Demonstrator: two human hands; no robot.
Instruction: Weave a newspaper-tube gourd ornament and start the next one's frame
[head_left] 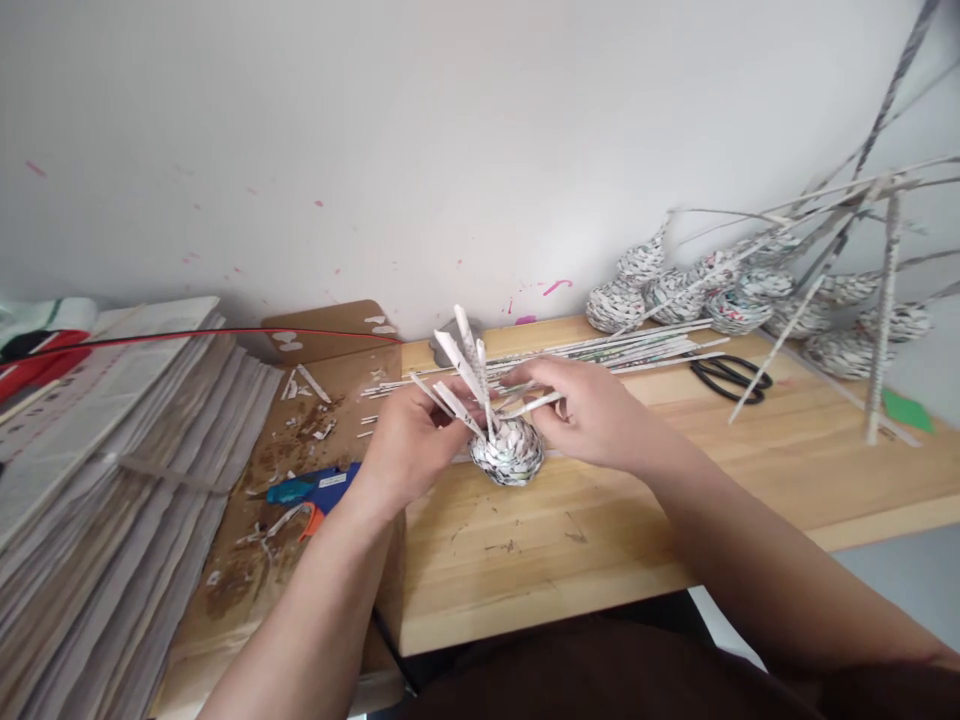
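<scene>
Between my hands, over the wooden table, is a small round basket [510, 455] woven from rolled newspaper. Several paper tubes [466, 362] stick up and outward from its top. My left hand [416, 435] is closed at the basket's left side, gripping it near the base of the tubes. On the other side, my right hand [581, 410] pinches a paper tube [536, 404] that slants out of the basket's top. Some fingertips of both hands are hidden behind the tubes.
A newspaper stack [150, 480] stands at left. A blue glue gun [319, 488] lies on cardboard among paper scraps. Loose paper tubes [630, 350] lie behind my hands, black-handled scissors [729, 378] to the right. Several woven balls [739, 308] with long tubes sit against the wall.
</scene>
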